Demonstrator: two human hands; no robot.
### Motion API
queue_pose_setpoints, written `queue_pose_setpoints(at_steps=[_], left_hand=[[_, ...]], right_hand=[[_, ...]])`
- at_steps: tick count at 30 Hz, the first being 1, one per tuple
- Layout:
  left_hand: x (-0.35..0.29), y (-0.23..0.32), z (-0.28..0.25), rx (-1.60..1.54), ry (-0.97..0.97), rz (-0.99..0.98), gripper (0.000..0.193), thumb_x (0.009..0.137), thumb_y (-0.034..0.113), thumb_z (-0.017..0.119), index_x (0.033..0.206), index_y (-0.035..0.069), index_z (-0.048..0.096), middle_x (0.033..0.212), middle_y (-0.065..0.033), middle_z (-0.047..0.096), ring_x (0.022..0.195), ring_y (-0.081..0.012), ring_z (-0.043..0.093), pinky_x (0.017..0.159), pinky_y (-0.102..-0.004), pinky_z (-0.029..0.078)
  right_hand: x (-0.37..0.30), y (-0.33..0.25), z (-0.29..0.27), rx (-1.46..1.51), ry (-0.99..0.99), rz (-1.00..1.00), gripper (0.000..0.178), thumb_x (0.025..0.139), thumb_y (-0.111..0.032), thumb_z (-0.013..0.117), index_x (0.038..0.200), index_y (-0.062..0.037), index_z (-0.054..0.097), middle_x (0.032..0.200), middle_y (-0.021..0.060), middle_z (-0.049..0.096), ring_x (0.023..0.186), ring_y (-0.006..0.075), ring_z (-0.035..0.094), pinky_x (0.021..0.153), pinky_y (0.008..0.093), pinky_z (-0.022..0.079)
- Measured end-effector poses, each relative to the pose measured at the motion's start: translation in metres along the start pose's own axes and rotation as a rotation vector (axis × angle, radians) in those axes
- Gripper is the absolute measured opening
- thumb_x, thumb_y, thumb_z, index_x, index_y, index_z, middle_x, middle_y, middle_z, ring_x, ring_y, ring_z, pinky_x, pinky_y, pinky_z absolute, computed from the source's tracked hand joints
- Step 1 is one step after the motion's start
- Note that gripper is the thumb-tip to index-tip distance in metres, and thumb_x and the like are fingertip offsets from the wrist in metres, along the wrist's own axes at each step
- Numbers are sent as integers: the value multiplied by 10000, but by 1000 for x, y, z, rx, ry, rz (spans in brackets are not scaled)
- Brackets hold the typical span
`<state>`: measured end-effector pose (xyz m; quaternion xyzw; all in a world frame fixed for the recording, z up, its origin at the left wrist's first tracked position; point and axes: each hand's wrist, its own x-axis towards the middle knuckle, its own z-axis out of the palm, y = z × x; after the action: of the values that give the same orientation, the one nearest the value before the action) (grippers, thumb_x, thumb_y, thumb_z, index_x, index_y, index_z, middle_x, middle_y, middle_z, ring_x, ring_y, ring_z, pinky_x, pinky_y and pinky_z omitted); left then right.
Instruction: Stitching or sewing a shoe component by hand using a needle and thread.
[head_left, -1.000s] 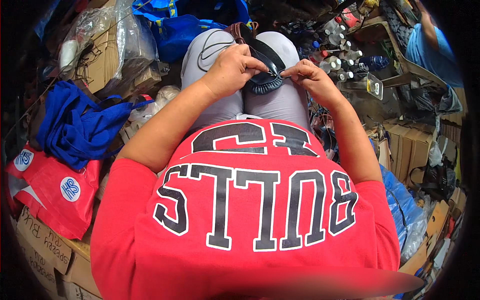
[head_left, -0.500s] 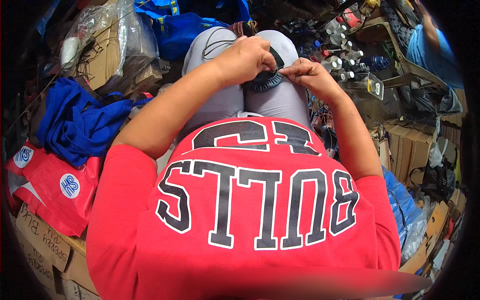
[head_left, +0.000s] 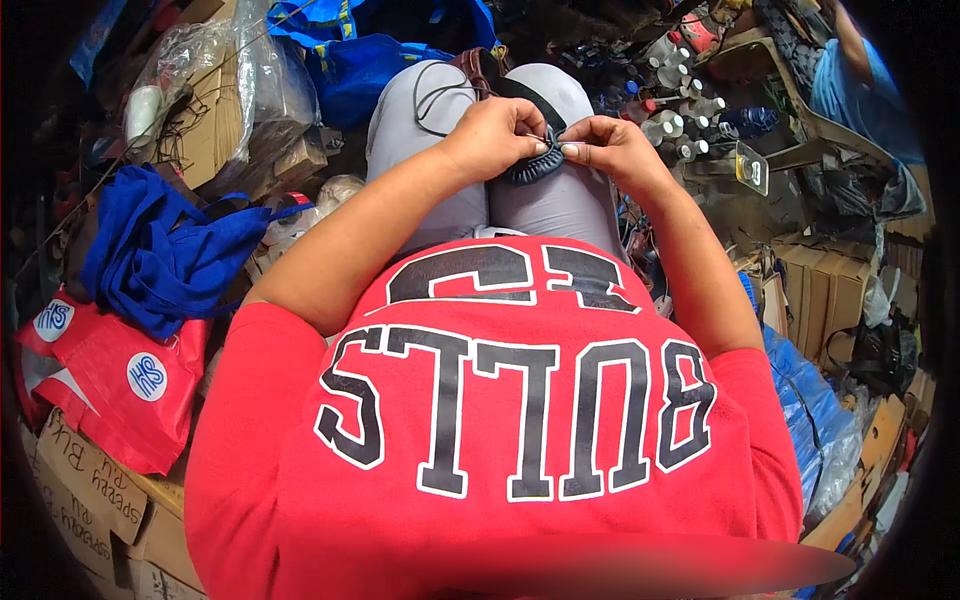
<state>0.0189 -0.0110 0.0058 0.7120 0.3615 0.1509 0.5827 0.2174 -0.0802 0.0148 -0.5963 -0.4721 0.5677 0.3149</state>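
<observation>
A dark shoe (head_left: 537, 172) lies across my grey-clad thighs, its gathered, ribbed dark-blue end toward me. A reddish-brown part (head_left: 480, 66) shows at the far end between my knees. My left hand (head_left: 500, 132) is closed in a pinch at the shoe's left edge. On the opposite side, my right hand (head_left: 608, 148) pinches at the edge too, thumb against forefinger. What sits between the fingertips is too small to make out. A dark cord (head_left: 424, 108) loops over my left knee and runs toward my left hand.
Blue cloth (head_left: 165, 250) and a red bag (head_left: 120, 385) lie at left, above cardboard boxes (head_left: 95, 480). Several small bottles (head_left: 685, 110) stand beyond my right knee. A blue bag (head_left: 370, 50) is ahead; cardboard (head_left: 820, 295) and plastic wrap (head_left: 815, 430) are at right.
My left hand has come down toward me and closer to the ribbed end of the shoe. My right hand has turned slightly, so its thumb now shows. The cord loop has shifted over the knee.
</observation>
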Motion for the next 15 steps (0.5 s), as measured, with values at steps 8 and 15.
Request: queue_pose_setpoints(at_steps=[8, 15], left_hand=[[2, 18, -23, 674, 22, 457, 101, 734, 112, 651, 821, 62, 644, 717, -108, 624, 672, -299, 584, 633, -367, 466], [-10, 8, -21, 490, -56, 226, 73, 782, 58, 604, 852, 38, 600, 749, -121, 617, 715, -271, 591, 649, -346, 455]], right_hand=[[1, -6, -17, -24, -116, -95, 129, 783, -137, 710, 815, -37, 635, 779, -18, 610, 725, 53, 527, 682, 197, 418], [-12, 27, -21, 24, 19, -197, 183, 783, -180, 717, 872, -38, 644, 868, -7, 563, 852, 82, 527, 772, 238, 425]])
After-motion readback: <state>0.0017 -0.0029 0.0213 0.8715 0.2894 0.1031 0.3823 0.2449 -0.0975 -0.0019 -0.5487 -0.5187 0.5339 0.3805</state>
